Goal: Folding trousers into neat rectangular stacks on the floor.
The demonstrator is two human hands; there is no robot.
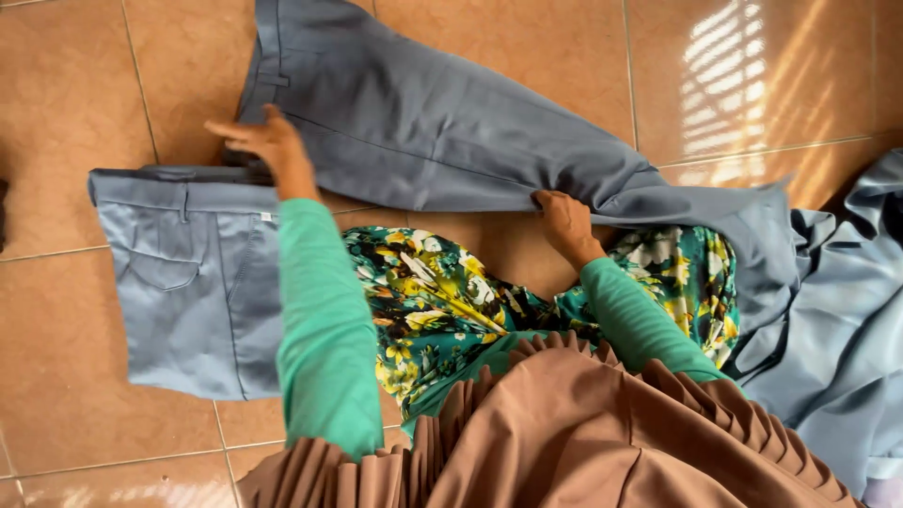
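Brown pleated skirt (583, 442) nearest us. Our left hand (268, 146), fingers spread flat, presses the waistband of blue-grey trousers (423, 122) laid across the tiled floor (66, 85); our right hand (564, 221) pinches their lower edge. One folded pair (193, 273) done; this pair still unfolded, more cloth (847, 310) at right

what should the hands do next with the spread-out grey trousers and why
Probably fold the leg end over toward the waistband. The left hand rests at the waist of the grey trousers, the right hand presses their lower edge, and they lie flat, while a folded pair sits alongside.
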